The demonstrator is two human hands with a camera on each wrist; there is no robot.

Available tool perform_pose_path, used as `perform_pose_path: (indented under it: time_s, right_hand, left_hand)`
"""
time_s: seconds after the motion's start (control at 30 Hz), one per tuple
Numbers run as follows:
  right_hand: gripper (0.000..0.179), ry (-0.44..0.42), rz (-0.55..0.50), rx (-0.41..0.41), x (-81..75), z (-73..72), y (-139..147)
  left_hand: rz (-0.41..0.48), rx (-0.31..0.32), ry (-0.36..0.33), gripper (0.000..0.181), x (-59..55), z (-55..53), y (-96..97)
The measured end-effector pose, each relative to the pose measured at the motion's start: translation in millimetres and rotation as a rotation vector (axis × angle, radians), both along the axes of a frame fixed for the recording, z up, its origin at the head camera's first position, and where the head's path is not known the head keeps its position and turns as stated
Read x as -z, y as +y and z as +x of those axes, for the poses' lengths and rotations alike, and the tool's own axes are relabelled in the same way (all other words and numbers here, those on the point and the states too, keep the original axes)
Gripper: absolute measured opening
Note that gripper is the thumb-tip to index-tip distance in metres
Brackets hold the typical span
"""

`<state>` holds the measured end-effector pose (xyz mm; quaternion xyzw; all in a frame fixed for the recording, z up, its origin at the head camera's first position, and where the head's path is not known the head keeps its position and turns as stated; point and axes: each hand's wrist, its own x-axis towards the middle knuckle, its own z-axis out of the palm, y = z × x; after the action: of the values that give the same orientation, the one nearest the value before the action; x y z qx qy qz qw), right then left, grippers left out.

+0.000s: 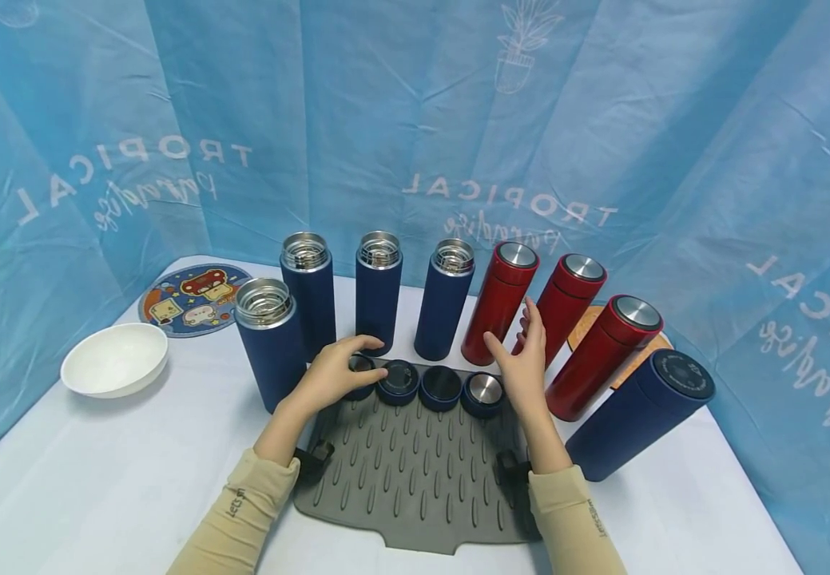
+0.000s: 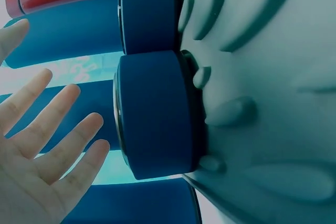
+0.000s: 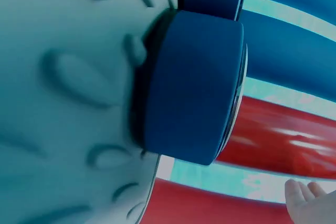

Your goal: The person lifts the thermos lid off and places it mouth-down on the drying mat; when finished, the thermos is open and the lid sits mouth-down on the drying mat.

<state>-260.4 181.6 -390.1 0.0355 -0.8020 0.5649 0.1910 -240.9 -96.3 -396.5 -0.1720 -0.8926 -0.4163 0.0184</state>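
Several dark blue bottle lids stand in a row along the far edge of a grey ridged mat (image 1: 415,479). Over the leftmost lid (image 1: 362,365) hovers my left hand (image 1: 330,374), partly covering it; the left wrist view shows the fingers spread and apart from the nearest lid (image 2: 155,114). My right hand (image 1: 526,371) is held up beyond the rightmost lid (image 1: 485,393), in front of the red bottles, with nothing in it. Only its fingertips appear in the right wrist view, clear of the lid (image 3: 194,87) there.
Several lidless blue bottles (image 1: 379,295) stand behind and left of the mat. Three capped red bottles (image 1: 498,307) and a capped blue bottle (image 1: 633,423) stand right. A white bowl (image 1: 114,359) and round patterned mat (image 1: 199,299) lie left; a brown round piece (image 1: 637,359) is behind the red bottles.
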Motion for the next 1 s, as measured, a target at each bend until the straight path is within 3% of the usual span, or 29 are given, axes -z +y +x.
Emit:
perform_pose_path:
  time_s: [0.37,0.63,1.0]
  right_hand:
    - [0.094,-0.052,-0.066,0.007,-8.9,-30.4,-11.0]
    - [0.098,-0.075,-0.198,0.039,-10.5,-51.1,-16.1]
    - [0.095,-0.087,-0.163,0.122,1.6,-63.7,-17.0]
  left_hand:
    - [-0.035,-0.013,-0.010,0.047,7.1,-4.9,-6.8]
    - [-0.033,0.002,-0.014,0.048,12.3,-8.4,-7.2]
    - [-0.029,0.005,-0.033,0.046,12.7,-6.6,-4.2]
